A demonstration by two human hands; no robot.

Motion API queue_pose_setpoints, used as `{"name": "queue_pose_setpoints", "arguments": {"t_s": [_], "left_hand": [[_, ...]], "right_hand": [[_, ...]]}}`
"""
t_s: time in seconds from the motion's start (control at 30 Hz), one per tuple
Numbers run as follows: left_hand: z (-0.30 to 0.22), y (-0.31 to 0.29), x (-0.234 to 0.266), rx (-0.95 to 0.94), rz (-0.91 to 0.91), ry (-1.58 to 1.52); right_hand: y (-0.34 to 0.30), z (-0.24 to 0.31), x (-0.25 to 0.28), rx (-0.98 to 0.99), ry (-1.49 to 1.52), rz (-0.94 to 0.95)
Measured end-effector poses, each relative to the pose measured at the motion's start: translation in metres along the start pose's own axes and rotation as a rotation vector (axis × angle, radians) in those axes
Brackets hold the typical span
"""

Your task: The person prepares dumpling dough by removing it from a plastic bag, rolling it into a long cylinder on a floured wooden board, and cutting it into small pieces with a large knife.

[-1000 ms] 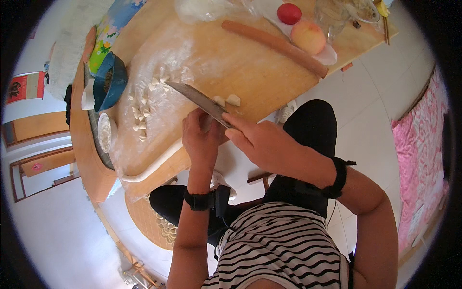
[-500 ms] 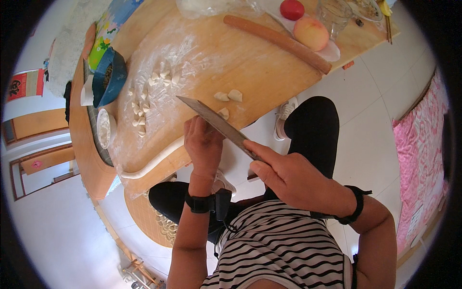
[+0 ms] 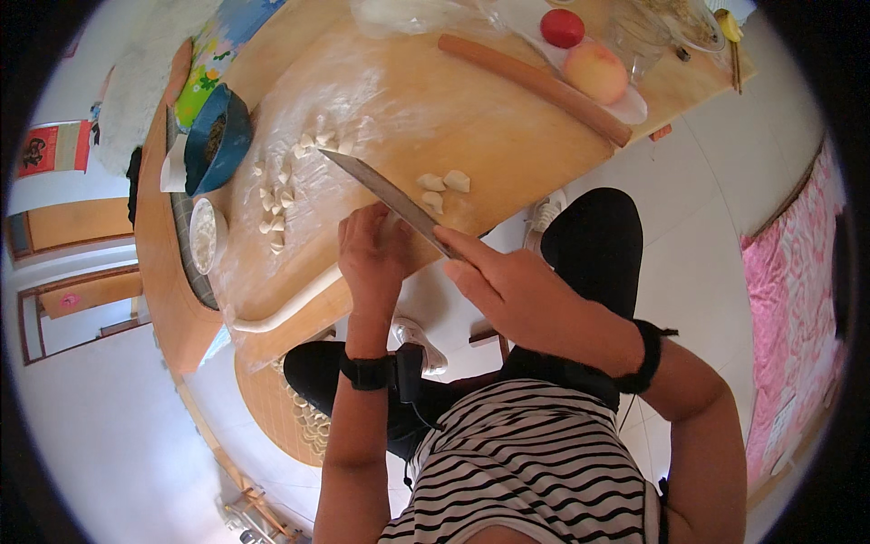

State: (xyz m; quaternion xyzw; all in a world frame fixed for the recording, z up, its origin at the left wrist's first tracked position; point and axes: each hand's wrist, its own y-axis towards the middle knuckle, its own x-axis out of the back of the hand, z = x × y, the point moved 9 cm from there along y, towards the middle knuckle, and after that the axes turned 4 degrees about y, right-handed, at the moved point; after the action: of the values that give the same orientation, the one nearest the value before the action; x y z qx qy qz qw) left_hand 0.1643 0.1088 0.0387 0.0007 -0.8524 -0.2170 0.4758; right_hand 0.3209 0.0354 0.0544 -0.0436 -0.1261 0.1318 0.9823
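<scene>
My right hand [image 3: 517, 295] is wrapped round the handle of a knife [image 3: 388, 193], its long grey blade slanting over the board toward the far left. Just beneath the blade, my left hand [image 3: 370, 254] has its fingers curled over one end of a white dough rope [image 3: 290, 308]; that end is hidden by the hand. The rest of the rope runs leftward along the near edge of the floured wooden board [image 3: 381, 127]. Right of the blade lie three cut dough pieces [image 3: 433, 201]. Several smaller dough pieces [image 3: 276, 199] are scattered in the flour at the left.
A rolling pin [image 3: 535, 86] lies across the far right, beside a peach [image 3: 594, 74] and a red round thing [image 3: 562, 29]. At the left stand a blue bowl [image 3: 219, 140] and a white bowl of flour [image 3: 207, 236]. Below the board, a round tray [image 3: 258, 399] holds many small shaped pieces.
The knife and my right hand have shifted left, and my left hand moved slightly left too. A dough piece partly behind the blade now lies uncovered beside the other two.
</scene>
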Motion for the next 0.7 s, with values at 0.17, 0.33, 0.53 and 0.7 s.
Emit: {"name": "queue_pose_setpoints", "arguments": {"t_s": [0.17, 0.33, 0.53, 0.7], "left_hand": [[0.029, -0.006, -0.004, 0.162, -0.024, -0.176], [0.022, -0.002, -0.003, 0.153, -0.027, -0.163], [0.026, -0.001, -0.004, 0.133, -0.018, -0.146], [0.023, -0.002, -0.003, 0.118, -0.011, -0.146]], "right_hand": [[-0.017, 0.011, -0.002, -0.077, 0.115, 0.09], [-0.015, 0.004, -0.004, -0.095, 0.116, 0.112], [0.0, 0.002, 0.001, -0.039, 0.055, 0.065], [0.031, 0.0, -0.012, 0.095, 0.008, -0.012]]}}
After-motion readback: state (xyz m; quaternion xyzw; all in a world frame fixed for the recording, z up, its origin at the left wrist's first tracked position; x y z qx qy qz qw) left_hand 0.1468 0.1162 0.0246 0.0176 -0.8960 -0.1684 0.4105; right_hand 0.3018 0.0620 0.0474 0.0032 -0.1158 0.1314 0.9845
